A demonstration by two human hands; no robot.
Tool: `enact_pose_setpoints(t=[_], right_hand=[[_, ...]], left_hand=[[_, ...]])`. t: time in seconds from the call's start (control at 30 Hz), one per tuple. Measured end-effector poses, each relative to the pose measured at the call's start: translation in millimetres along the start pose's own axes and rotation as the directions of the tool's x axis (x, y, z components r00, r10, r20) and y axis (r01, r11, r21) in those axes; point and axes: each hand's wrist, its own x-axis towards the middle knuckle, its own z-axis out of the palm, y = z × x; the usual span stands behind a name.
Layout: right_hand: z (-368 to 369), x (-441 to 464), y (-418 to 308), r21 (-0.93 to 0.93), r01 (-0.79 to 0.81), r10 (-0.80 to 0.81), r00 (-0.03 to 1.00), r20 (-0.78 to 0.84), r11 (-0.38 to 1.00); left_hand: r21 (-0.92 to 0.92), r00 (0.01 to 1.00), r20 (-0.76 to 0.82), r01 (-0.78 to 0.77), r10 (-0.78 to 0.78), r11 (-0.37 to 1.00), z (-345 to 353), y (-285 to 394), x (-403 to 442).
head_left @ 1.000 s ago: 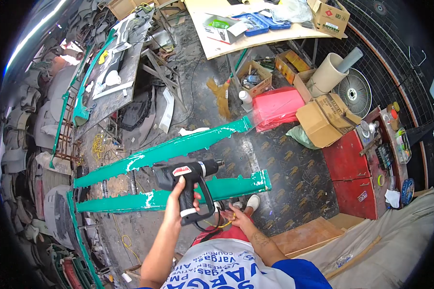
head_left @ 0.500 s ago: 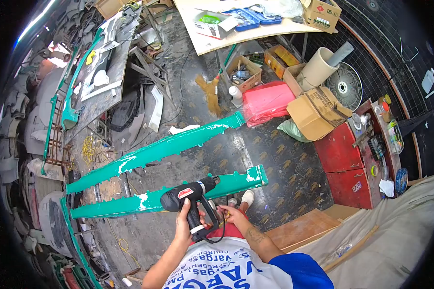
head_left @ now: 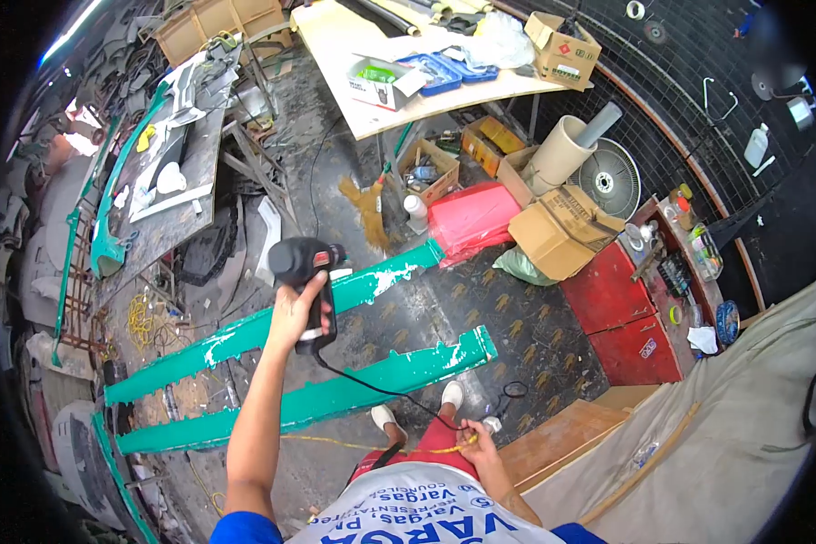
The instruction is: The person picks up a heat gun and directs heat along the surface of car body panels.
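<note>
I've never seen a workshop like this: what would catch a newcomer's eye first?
Two green panels, patched with white, stretch across the middle of the picture. Nearer the camera, the left hand grips a black, gun-shaped tool. Beyond the panels, toward the right, a bright red bundle lies beside a cardboard box.

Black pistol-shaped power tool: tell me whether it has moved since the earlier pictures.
Yes, forward: the tool, earlier overlapping the nearer long green panel, now overlaps the farther panel.

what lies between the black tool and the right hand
In the head view, a black cord runs between them, passing over the nearer green strip.
</note>
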Motion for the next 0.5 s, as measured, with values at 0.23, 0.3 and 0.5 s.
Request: enact_pose_setpoints(t=[0.23, 0.3, 0.5], right_hand=[[-9, -50, 27, 0.156, 0.084, -0.087, 0.996, 0.007, 0.984], [-16, -54, 29, 0.194, 0.085, -0.102, 0.991, 0.084, 0.977], [-9, -71, 47, 0.228, 0.32, -0.326, 0.945, -0.012, 0.92]], left_hand=[[0.199, 0.881, 0.464, -0.003, -0.092, 0.98, 47, 27, 83], [0.222, 0.847, 0.527, -0.056, -0.072, 0.973, 69, 28, 102], [0.238, 0.813, 0.581, -0.226, 0.048, 0.945, 117, 50, 123]])
